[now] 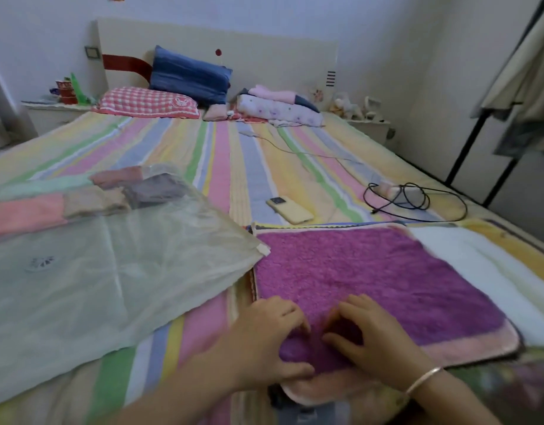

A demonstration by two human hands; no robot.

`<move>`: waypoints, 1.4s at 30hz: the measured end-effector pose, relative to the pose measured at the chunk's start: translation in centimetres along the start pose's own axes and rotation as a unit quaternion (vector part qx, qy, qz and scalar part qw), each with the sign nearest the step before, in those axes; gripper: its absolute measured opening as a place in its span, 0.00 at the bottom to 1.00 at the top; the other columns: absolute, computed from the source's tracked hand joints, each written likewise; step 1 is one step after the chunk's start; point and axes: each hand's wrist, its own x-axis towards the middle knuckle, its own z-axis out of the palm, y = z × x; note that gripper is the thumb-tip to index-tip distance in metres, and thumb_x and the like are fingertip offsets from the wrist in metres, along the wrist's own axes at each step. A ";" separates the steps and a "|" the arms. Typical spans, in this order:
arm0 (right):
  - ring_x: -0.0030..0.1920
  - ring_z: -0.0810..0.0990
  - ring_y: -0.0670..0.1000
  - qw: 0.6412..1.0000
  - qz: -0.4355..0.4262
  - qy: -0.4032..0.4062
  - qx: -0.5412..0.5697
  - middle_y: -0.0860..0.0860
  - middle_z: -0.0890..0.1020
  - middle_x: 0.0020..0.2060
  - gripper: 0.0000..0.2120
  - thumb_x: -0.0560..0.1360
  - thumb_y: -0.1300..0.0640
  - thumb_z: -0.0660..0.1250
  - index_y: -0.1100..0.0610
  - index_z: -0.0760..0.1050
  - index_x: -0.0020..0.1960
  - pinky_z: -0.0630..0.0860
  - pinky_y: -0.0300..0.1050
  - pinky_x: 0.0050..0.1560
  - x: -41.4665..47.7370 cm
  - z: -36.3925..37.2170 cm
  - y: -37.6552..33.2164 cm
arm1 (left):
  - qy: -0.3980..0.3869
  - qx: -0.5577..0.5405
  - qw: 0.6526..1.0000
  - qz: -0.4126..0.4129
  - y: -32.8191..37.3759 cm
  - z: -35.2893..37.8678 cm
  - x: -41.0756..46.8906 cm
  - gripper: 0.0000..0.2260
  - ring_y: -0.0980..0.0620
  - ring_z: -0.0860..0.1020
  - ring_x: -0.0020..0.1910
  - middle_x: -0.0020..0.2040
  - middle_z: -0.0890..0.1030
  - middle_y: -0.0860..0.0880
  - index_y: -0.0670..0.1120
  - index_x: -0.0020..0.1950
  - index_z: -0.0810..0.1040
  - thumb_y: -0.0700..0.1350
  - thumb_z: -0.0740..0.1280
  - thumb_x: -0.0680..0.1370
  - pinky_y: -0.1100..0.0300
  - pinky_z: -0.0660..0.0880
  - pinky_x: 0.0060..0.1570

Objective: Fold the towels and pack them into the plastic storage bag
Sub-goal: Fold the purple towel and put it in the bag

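Head view: a bed with a striped sheet (221, 167), seen from its foot.
Purple towel (372, 271): spread flat on the near right part of the sheet, its pink border showing along the near and right edges; the near left corner is bunched up.
Left hand (264, 342): at that bunched corner, fingers curled over the pile and thumb under the pink edge, grasping the purple towel.
Right hand (375, 338): just beside the left hand, fingers bent into the same fold, grasping the purple towel; a bracelet (424, 378) on the wrist.
White towel (479, 271): lying under the purple towel, showing along its right side.
Plastic storage bag (111, 277): translucent, flat on the left of the sheet, one corner touching the purple towel's far left edge.
Folded towels (96, 194): inside the bag's far end, in pink, beige, grey and green.
Phone (290, 210): on the sheet just beyond the purple towel.
Black cable (418, 200): coiled on the sheet, right of the phone.
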 end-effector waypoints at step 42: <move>0.61 0.73 0.60 0.905 0.366 0.198 0.086 0.60 0.76 0.62 0.22 0.71 0.55 0.60 0.59 0.76 0.63 0.68 0.53 0.64 -3.2 -7.0 5.4 | 0.157 -0.122 0.967 -0.160 0.8 0.5 -2.2 0.22 0.65 0.74 0.61 0.59 0.78 0.62 0.58 0.50 0.77 0.35 0.57 0.66 0.71 0.69 0.58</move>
